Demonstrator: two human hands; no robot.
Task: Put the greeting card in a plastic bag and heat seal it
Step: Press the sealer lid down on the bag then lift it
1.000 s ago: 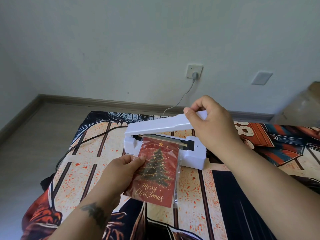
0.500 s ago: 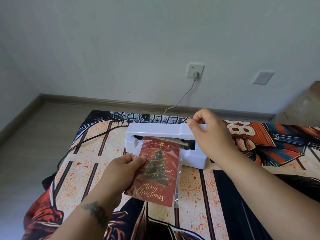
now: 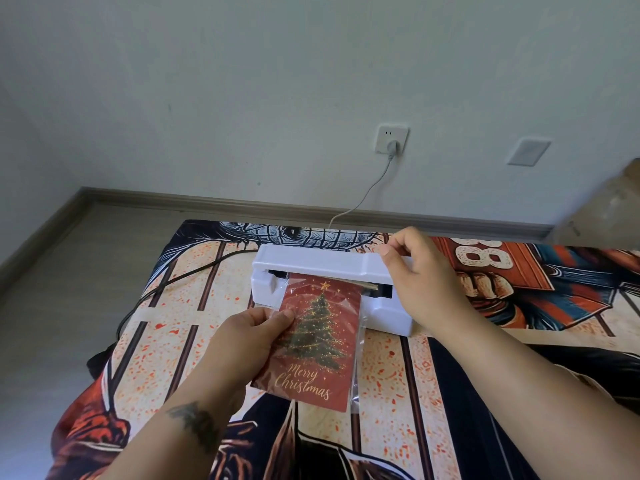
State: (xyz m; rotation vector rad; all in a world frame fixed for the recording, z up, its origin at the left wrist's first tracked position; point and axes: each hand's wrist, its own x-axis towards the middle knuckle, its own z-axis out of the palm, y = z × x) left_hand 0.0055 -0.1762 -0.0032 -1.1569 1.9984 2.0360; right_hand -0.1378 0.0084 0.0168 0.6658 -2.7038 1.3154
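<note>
A red greeting card with a Christmas tree and "Merry Christmas" sits inside a clear plastic bag. The bag's top edge lies in the jaw of a white heat sealer on the patterned cloth. My left hand pinches the bag and card at their left edge. My right hand grips the right end of the sealer's lid arm, which lies down flat on the bag.
The sealer's grey cord runs to a wall socket. A black cable crosses the cloth at left. A blank wall plate and a blurred brown object are at right. Bare floor lies left.
My right hand has brought the sealer's lid arm down from its raised tilt until it lies flat on the bag's top edge. My left hand and the card stayed put.
</note>
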